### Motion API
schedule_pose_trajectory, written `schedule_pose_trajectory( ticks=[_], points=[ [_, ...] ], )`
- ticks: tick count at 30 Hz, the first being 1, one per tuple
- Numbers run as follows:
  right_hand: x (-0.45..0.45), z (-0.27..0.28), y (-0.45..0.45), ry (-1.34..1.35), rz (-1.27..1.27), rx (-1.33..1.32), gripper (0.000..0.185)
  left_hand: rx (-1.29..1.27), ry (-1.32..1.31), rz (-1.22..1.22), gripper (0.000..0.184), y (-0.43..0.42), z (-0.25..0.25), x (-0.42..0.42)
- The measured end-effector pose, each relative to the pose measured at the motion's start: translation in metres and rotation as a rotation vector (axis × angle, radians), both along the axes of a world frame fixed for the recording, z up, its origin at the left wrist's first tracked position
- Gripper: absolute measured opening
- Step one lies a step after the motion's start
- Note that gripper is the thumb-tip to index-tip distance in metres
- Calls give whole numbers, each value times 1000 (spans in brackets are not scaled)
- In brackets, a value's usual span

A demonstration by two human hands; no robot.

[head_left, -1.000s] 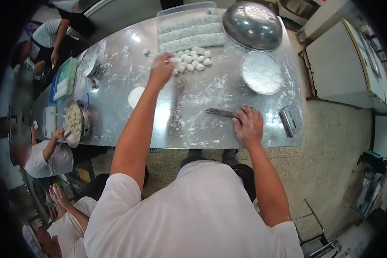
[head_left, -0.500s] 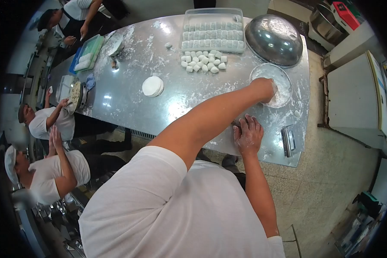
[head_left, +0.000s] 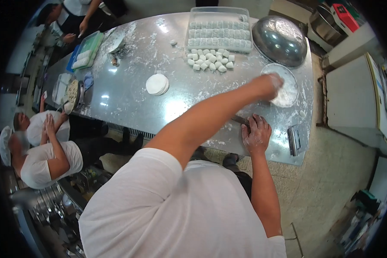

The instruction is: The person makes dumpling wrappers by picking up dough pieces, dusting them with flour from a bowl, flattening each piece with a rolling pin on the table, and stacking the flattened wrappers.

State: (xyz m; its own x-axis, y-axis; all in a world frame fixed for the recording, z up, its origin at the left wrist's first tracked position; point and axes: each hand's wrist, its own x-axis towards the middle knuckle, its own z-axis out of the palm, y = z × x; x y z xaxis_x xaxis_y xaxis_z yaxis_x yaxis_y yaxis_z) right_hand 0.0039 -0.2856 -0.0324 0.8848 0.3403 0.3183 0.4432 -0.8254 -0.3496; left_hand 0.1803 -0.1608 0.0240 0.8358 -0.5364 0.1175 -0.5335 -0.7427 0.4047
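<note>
My left hand (head_left: pixel 268 86) is over the near-left rim of a bowl of white flour (head_left: pixel 287 92). Motion blurs it, and its fingers cannot be made out. Below it, my right hand (head_left: pixel 257 134) lies palm down with its fingers spread. Its fingertips are by the end of a dark stick (head_left: pixel 241 120), perhaps a rolling pin, partly hidden under my left forearm. Small white dough pieces (head_left: pixel 210 59) lie in a group beyond my forearm. To the left sits a stack of round white dough wrappers (head_left: pixel 158 84).
A clear plastic tray (head_left: pixel 219 48) holds rows of white pieces, beside an overturned metal bowl (head_left: pixel 280 41). A metal scraper (head_left: pixel 294 140) lies near the right table edge. Flour streaks the steel table (head_left: pixel 129 94). Several people, one white-shirted person (head_left: pixel 56 159) among them, are at the left.
My left hand has drawn back from inside the bowl toward its left rim. My right hand stays about where it was. At the left, two people have shifted position.
</note>
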Motion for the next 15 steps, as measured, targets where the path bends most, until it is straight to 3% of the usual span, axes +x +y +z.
schedule_pose_trajectory(
  ticks=[3, 5, 7, 10, 15],
  points=[
    [-4, -3, -1, 4, -19, -1, 33, -220, -128, 71, 23, 70, 19, -46],
    [-9, -1, -2, -10, -22, 3, 33, 52, 54, 150, 30, 124, 19, -89],
    [-16, 3, 4, 14, 12, 13, 33, 138, 168, 189, 35, 167, -28, -130],
    [-22, 2, 9, 0, 23, -27, 35, 28, 289, 234, 37, 184, -36, -164],
    [-23, 4, 12, -14, 22, -79, 36, 85, 244, 186, 40, 174, -19, -139]
  ],
)
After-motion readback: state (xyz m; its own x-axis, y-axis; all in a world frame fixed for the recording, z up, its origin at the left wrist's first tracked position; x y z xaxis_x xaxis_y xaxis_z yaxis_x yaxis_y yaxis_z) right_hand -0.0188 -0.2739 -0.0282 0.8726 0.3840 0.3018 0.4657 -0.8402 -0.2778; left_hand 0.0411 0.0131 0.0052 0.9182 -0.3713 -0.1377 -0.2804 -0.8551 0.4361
